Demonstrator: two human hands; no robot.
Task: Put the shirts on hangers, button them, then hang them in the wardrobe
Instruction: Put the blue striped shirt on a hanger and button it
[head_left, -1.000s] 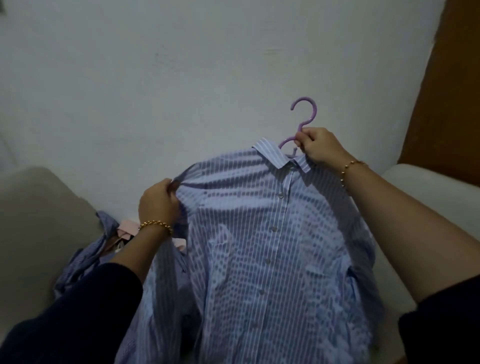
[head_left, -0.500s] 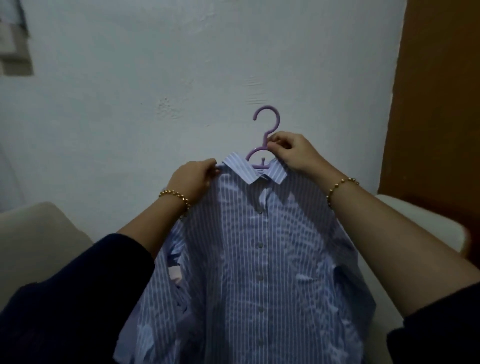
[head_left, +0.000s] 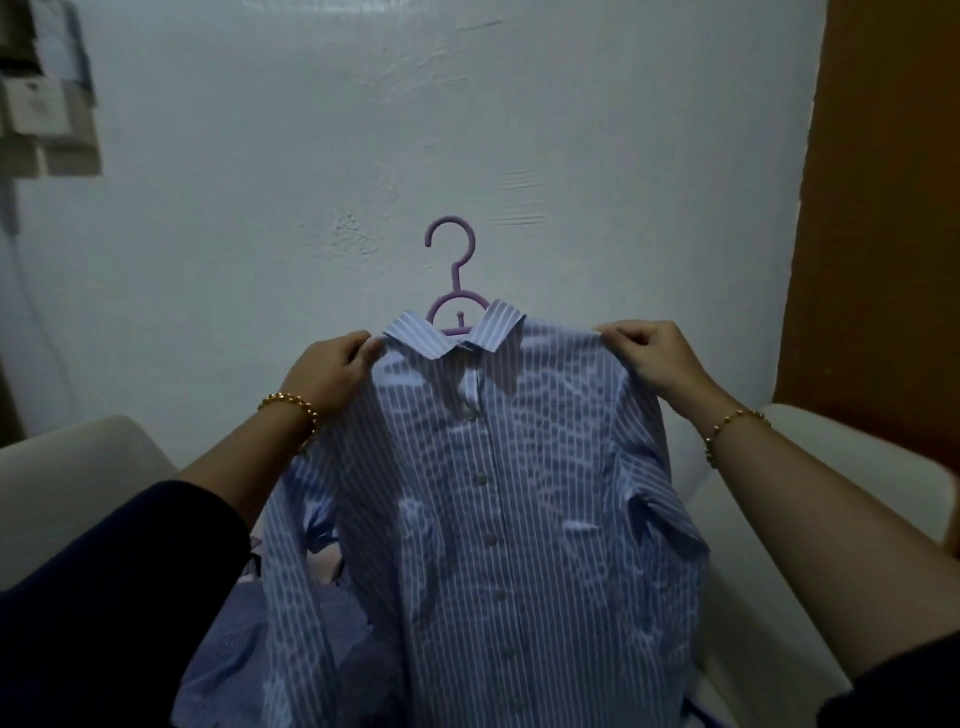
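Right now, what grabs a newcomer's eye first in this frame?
The blue striped shirt fills the centre, held up front-on against a pale wall. A purple hanger pokes its hook up out of the collar. The left hand pinches the shoulder beside the collar, and the right hand grips the other shoulder.

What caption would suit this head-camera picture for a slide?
Left hand and right hand pinch the shoulders of a blue striped shirt on a purple hanger, held up before a white wall.
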